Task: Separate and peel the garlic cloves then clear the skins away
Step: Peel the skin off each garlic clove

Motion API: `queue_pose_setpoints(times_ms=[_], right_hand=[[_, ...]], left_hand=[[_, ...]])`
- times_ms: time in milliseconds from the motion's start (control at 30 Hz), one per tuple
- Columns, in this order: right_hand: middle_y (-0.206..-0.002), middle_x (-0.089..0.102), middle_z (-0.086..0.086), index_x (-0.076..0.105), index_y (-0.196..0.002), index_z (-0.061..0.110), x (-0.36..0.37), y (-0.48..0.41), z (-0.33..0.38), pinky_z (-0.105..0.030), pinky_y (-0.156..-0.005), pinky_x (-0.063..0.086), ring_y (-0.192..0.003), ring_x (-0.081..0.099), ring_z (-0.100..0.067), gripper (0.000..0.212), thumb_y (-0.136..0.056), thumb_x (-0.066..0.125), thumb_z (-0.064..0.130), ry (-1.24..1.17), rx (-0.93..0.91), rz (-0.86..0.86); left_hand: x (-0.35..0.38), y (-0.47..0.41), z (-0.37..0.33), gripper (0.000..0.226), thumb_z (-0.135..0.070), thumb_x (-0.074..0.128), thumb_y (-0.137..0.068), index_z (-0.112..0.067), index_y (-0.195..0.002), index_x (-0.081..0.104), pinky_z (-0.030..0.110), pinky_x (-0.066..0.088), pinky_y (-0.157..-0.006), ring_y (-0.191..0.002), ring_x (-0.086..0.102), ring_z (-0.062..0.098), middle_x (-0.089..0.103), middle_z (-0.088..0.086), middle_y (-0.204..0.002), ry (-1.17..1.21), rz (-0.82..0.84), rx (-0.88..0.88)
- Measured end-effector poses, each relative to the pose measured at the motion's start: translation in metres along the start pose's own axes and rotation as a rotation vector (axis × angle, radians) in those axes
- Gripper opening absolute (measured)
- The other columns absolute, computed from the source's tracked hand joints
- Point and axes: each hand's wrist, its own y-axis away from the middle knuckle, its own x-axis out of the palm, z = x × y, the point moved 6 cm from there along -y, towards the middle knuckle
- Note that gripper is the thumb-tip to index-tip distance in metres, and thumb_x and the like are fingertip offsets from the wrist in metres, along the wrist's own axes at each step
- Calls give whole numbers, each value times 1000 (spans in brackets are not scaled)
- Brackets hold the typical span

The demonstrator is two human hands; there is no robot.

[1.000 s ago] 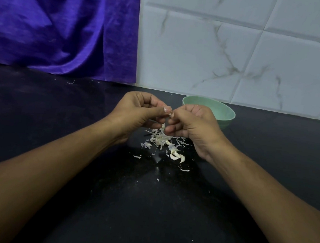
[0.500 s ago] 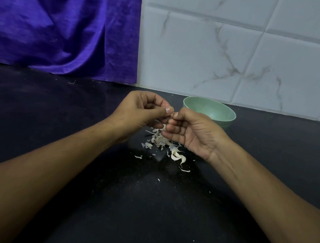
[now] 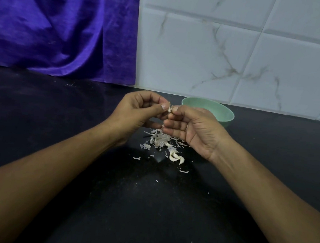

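Head view finds both hands meeting just above the pile of skins (image 3: 159, 138) on the black countertop (image 3: 110, 203) — likely so peelings drop onto one heap. The left hand (image 3: 137, 112) pinches a garlic clove (image 3: 169, 109) between thumb and fingertips; the right hand (image 3: 195, 130), fingers curled, nips its other end, apparently tearing skin away. Pale cloves (image 3: 176, 158) lie beside the pile — the green bowl (image 3: 223, 111) waits just behind

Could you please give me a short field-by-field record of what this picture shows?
left hand: pinches garlic clove
right hand: pinches the same clove from the other side
skins: loose pile on counter, beneath both hands
loose cloves: at the pile's near edge
bowl: green, upright, behind right hand
backdrop: purple cloth, tiled wall
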Motion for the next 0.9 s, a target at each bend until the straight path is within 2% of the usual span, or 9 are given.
queue_pose_setpoints(times_ms=[167,300,400,500,567,667,767,900], right_hand=[[-74,71,-7,67,-101,-1,-7,-1,7,-33,-63,63,-60,70,-17,8,-95,65,3,103,-127,-72],[-79,69,-6,68,-99,3,-13,-2,11,-31,-58,61,-58,67,-16,4,-96,67,6,95,-172,-130],[-84,71,-7,69,-99,3,-19,-3,15,-30,-57,60,-60,68,-16,4,-97,67,6,119,-205,-154],[-92,72,-9,70,-104,2,-20,-3,20,-30,-53,58,-62,69,-17,11,-101,61,7,340,-269,-150],[-96,73,-7,72,-104,7,-19,-3,21,-31,-51,57,-62,71,-18,12,-103,60,9,526,-326,-152],[-87,73,-5,73,-93,11,-21,-2,22,-31,-52,57,-63,74,-18,3,-95,72,10,679,-377,-196],[-84,73,-4,70,-84,11,-26,-3,24,-32,-51,55,-62,74,-20,11,-87,81,10,697,-393,-236],[-75,68,-2,66,-88,9,-20,-3,22,-33,-48,55,-62,74,-26,17,-85,83,9,643,-361,-156]], left_hand=[[0,0,4,11,-12,72,-94,-4,-100,71,31,63,-67,-83,73,19,75,11,-87,-37,20,-68],[2,1,6,9,-11,70,-94,-4,-100,69,28,62,-63,-78,74,15,76,8,-84,-27,48,-110],[2,1,8,7,-9,71,-94,-5,-99,70,27,62,-61,-77,74,15,76,12,-90,-24,38,-117],[-1,-1,9,11,-11,73,-93,-5,-102,72,28,63,-61,-78,73,17,77,17,-98,-15,-9,-119],[-3,-1,9,15,-11,74,-92,-3,-105,73,28,62,-61,-79,73,16,77,18,-102,-17,-28,-115],[-4,-2,9,16,-10,73,-93,-4,-108,74,28,62,-63,-80,73,16,77,18,-103,-25,-37,-109],[-5,-2,10,16,-8,74,-92,-4,-108,74,28,62,-64,-81,74,16,77,19,-105,-30,-44,-106],[-5,-2,10,17,-8,75,-91,-5,-108,74,28,63,-65,-82,74,18,78,17,-101,-32,-45,-96]])
